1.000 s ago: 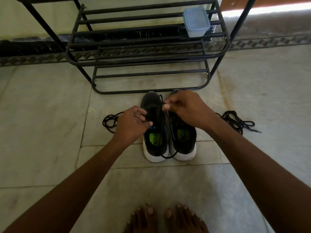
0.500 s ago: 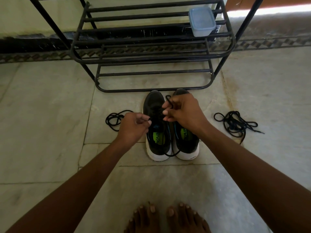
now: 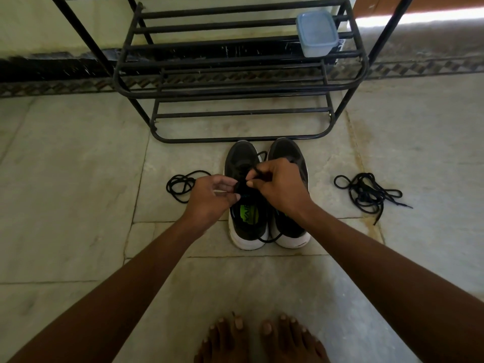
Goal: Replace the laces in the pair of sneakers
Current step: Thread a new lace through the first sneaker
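Two black sneakers with white soles stand side by side on the floor, toes toward the rack: the left sneaker (image 3: 246,224) and the right sneaker (image 3: 288,153). My left hand (image 3: 209,197) pinches the black lace at the left sneaker's tongue. My right hand (image 3: 280,184) grips the same lace (image 3: 262,154) above the eyelets; a loop of it trails over the heels. Loose black laces lie on the floor at the left (image 3: 180,186) and in a tangled pile at the right (image 3: 366,192).
A black metal shoe rack (image 3: 235,85) stands just beyond the sneakers, with a lidded plastic box (image 3: 317,32) on a shelf at the right. My bare feet (image 3: 259,339) are at the bottom of the view on the stone floor.
My right hand has drawn the lace slightly back toward me over the left sneaker. My left hand stays at the tongue. The view has shifted a little.
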Tool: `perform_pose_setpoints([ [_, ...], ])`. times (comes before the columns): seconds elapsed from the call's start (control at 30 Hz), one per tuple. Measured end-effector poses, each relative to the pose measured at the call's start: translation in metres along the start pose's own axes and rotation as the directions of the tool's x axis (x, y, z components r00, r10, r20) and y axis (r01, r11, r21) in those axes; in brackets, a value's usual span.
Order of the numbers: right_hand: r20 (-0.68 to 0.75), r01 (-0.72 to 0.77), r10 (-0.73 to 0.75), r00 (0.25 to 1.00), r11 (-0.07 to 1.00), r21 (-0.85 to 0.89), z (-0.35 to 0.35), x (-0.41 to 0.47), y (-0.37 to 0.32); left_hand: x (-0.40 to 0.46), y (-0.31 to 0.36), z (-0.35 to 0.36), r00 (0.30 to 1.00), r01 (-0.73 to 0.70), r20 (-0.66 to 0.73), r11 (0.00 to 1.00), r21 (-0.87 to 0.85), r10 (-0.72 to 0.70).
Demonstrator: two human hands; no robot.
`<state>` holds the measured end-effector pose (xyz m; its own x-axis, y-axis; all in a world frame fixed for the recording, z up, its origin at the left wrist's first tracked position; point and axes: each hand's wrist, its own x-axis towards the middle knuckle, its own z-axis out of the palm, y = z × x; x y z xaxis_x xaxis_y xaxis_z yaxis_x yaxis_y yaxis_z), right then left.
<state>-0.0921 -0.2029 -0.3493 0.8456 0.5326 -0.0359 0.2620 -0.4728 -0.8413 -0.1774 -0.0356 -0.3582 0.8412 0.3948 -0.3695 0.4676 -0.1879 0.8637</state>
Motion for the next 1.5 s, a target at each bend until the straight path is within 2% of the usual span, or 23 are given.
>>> perform_pose_setpoints([
  [0.17,-0.039,0.046,-0.046,0.998,0.999,-0.012,0.002,-0.001,-0.002,-0.003,-0.002,0.002,0.999,0.039,-0.014,0.99,-0.132,-0.041],
  [0.43,-0.008,0.071,-0.072,0.997,0.995,-0.072,0.006,-0.001,-0.004,0.003,-0.007,-0.001,0.997,0.083,0.013,0.983,-0.164,-0.082],
  [0.57,0.011,0.16,-0.16,0.987,0.983,-0.089,0.006,0.001,-0.003,0.004,-0.01,0.0,0.994,0.111,0.028,0.965,-0.238,-0.108],
  [0.7,0.047,0.249,-0.245,0.968,0.945,-0.21,0.014,0.004,-0.001,0.005,-0.009,-0.001,0.988,0.154,0.059,0.94,-0.303,-0.143],
  [0.9,0.087,0.165,-0.146,0.986,0.937,-0.308,0.024,0.011,-0.007,0.006,-0.007,-0.003,0.982,0.188,0.092,0.927,-0.324,-0.167],
  [1.3,0.083,0.04,-0.024,0.996,0.98,-0.195,0.029,0.009,-0.004,0.006,-0.013,-0.007,0.978,0.2,0.126,0.904,-0.379,-0.164],
  [1.5,-0.025,0.053,-0.057,0.998,0.99,-0.132,0.029,0.006,-0.004,0.006,-0.014,-0.006,0.98,0.192,0.127,0.906,-0.378,-0.155],
])
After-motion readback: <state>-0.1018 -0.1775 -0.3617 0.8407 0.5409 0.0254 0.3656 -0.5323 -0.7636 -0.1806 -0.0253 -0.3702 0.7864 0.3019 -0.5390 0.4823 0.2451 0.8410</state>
